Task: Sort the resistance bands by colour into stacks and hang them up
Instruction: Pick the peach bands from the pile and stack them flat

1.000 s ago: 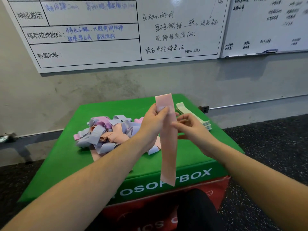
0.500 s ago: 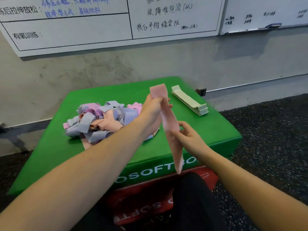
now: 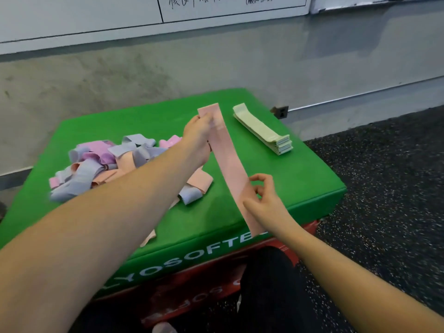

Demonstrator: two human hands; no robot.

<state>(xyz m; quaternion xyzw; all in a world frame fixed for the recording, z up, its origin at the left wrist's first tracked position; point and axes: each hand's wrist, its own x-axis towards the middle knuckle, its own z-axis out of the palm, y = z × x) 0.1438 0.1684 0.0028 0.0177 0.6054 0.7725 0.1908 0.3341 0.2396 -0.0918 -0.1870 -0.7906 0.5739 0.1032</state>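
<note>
A long pink resistance band (image 3: 230, 159) stretches flat above the green soft box (image 3: 300, 183). My left hand (image 3: 198, 138) pinches its far end, and my right hand (image 3: 264, 200) pinches it near its near end. To the left lies a loose pile of bands (image 3: 105, 164) in lilac-grey, pink and peach. A neat stack of pale green bands (image 3: 264, 131) lies at the box's back right.
The green box sits on a red box (image 3: 197, 292) against a grey wall (image 3: 216, 63) with whiteboards (image 3: 96, 18) above. Dark speckled floor (image 3: 384, 188) spreads to the right. My dark-clad knee (image 3: 269, 284) is in front of the boxes.
The camera has tilted down. The pink band has swung from hanging upright to lying slanted over the box, and my right hand has slid down toward its near end.
</note>
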